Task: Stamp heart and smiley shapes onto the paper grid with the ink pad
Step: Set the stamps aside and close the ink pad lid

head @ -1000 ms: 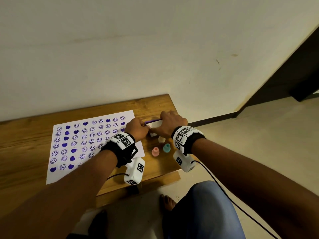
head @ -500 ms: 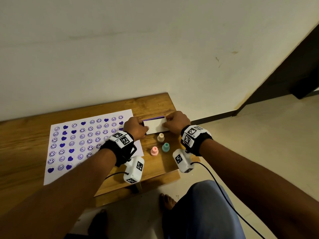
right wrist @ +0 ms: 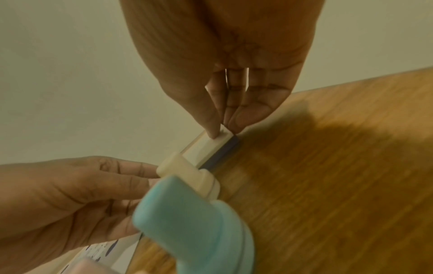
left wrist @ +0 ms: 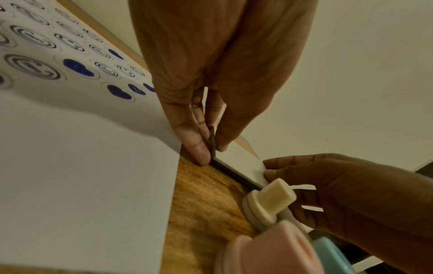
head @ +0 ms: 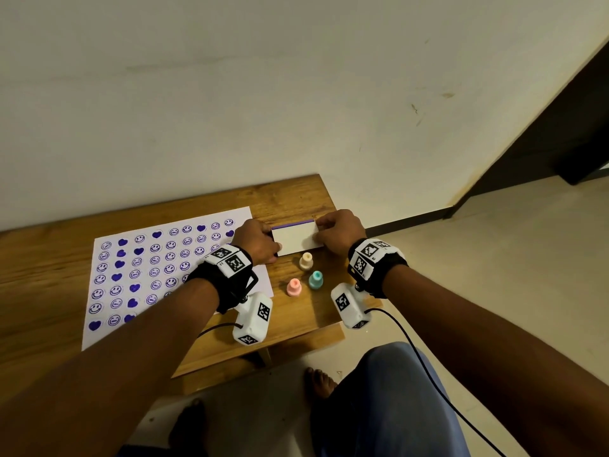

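Pinched at both short ends: ink pad, white lid over a purple base, flat on the far right of the wooden table, just right of the paper grid. Left hand curled on the left end, thumb and fingertips either side of the thin edge; right hand nipping the right end at the lid corner, fingertips down on the rim. Lid seemingly shut, possibly being pressed closed or prised open; cannot tell which. Likely light, rigid plastic, smooth enough to slip, best taken by the narrow ends with the base held down. Inked face likely to smear if touched. Three stamps upright just near of the pad: cream stamp, teal stamp, pink stamp. Grid largely filled with purple hearts and smileys.
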